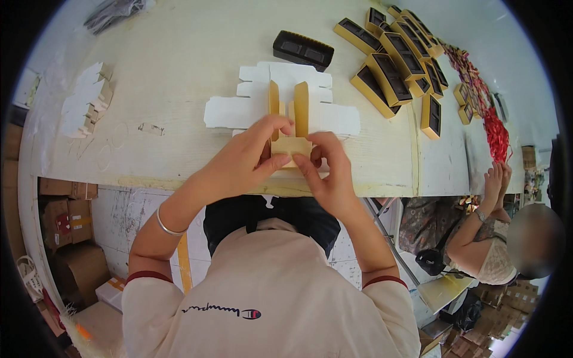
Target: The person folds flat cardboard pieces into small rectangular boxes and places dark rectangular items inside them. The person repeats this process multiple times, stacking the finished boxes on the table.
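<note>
At the table's front edge, a partly folded gold cardboard box stands between my hands, its two long side walls upright and its near end flap facing me. My left hand grips the left side, thumb pressed on the near flap. My right hand pinches the right corner of that same flap, its fingers curled behind. Flat white cardboard blanks lie under and beyond the box, with tabs sticking out on both sides. Past them sits a black ridged tray insert.
Several gold boxes with black inserts are heaped at the far right. A stack of white blanks lies left, near rubber bands. Red ribbons hang at right, by another person's hands. Brown cartons stand lower left.
</note>
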`<state>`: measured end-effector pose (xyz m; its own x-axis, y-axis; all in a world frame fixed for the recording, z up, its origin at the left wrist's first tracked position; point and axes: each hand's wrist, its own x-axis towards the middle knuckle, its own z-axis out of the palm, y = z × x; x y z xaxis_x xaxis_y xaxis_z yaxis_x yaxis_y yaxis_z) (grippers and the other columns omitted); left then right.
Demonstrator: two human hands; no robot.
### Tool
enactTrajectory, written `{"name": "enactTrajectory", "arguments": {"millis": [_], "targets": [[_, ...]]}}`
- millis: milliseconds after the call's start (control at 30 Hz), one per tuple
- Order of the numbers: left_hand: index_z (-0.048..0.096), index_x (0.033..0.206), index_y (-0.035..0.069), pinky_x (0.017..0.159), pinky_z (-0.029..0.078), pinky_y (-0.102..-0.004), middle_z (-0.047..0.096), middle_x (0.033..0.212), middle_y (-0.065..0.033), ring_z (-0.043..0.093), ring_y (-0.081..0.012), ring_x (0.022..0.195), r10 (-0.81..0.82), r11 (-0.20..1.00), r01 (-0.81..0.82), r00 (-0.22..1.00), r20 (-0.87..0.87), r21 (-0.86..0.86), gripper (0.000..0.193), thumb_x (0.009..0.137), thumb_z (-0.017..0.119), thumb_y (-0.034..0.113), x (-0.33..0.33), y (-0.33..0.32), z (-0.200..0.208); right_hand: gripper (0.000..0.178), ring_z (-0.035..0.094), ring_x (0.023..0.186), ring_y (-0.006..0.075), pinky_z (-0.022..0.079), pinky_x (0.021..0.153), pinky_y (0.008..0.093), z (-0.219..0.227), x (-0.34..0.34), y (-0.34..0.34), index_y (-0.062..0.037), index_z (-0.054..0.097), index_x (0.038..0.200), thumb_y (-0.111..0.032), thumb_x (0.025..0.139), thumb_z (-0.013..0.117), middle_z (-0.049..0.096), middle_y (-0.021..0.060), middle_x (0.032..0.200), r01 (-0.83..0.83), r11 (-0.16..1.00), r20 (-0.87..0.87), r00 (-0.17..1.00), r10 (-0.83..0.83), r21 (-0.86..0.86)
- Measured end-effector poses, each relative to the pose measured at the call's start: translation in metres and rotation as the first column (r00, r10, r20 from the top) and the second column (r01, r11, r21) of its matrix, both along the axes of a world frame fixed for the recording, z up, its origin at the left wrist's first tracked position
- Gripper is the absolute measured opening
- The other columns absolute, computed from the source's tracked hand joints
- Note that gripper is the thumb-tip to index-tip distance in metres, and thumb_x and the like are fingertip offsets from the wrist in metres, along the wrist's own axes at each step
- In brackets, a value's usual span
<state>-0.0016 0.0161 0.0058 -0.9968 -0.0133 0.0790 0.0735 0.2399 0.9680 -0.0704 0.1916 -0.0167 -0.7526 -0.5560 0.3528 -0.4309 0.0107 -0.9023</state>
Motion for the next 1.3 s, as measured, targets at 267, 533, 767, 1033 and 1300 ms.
{"name": "enactTrajectory", "arguments": {"millis": [267,533,767,1033,1300], "targets": [[0.061,0.09,0.002,0.062,0.048,-0.0358,0.059,0.091,-0.0092,0.06,-0.0274,0.072,-0.037,0.815,-0.188,0.927,-0.372,-0.549,0.014,0.079,0.068,0.004,0.014,0.015,-0.02,0.025,0.053,0.075,0.0235,0.042,0.06,0.035,0.003,-0.006,0.007,-0.0001,0.061,0.096,-0.007,0.073,0.066,0.055,0.0125,0.099,0.096,0.884,-0.671,0.69,0.273,0.458],[0.062,0.085,0.004,0.066,0.048,-0.0355,0.06,0.079,-0.0073,0.059,-0.0267,0.079,-0.136,0.798,0.056,0.987,-0.089,-0.601,0.013,0.075,0.069,0.009,0.004,-0.008,0.01,0.025,0.058,0.088,0.0283,0.045,0.073,0.0364,0.034,-0.041,0.009,-0.0031,0.063,0.098,-0.006,0.073,0.068,0.056,0.0139,0.093,-0.342,0.794,-0.193,0.851,0.489,0.503],[0.06,0.101,0.009,0.075,0.047,-0.0362,0.056,0.113,-0.0067,0.056,-0.0262,0.088,-0.16,0.417,-0.437,0.828,-0.538,-0.797,0.037,0.068,0.075,0.014,0.0,-0.02,0.059,0.015,0.051,0.069,0.021,0.041,0.062,0.0346,0.042,-0.06,0.006,-0.0079,0.06,0.079,-0.011,0.07,0.071,0.052,0.0025,0.07,0.216,0.901,-0.838,0.494,0.232,0.377],[0.061,0.095,0.006,0.076,0.046,-0.0355,0.056,0.106,-0.007,0.055,-0.0263,0.093,-0.203,0.687,0.017,0.964,-0.169,-0.726,0.035,0.066,0.077,0.018,-0.008,-0.029,0.007,0.028,0.058,0.081,0.0278,0.044,0.073,0.0374,0.044,-0.022,0.006,-0.0037,0.063,0.102,-0.006,0.075,0.069,0.06,0.0096,0.085,-0.249,0.903,-0.292,0.887,0.358,0.351],[0.063,0.091,0.006,0.079,0.047,-0.0325,0.057,0.113,-0.0062,0.055,-0.0243,0.091,-0.337,0.714,0.105,0.918,-0.209,-0.692,0.033,0.064,0.08,0.016,-0.01,-0.036,0.013,0.031,0.054,0.09,0.0244,0.041,0.079,0.0345,0.031,-0.046,0.025,-0.0069,0.064,0.102,0.0,0.072,0.068,0.058,0.0068,0.097,-0.251,0.815,-0.501,0.683,0.532,0.523]]}}
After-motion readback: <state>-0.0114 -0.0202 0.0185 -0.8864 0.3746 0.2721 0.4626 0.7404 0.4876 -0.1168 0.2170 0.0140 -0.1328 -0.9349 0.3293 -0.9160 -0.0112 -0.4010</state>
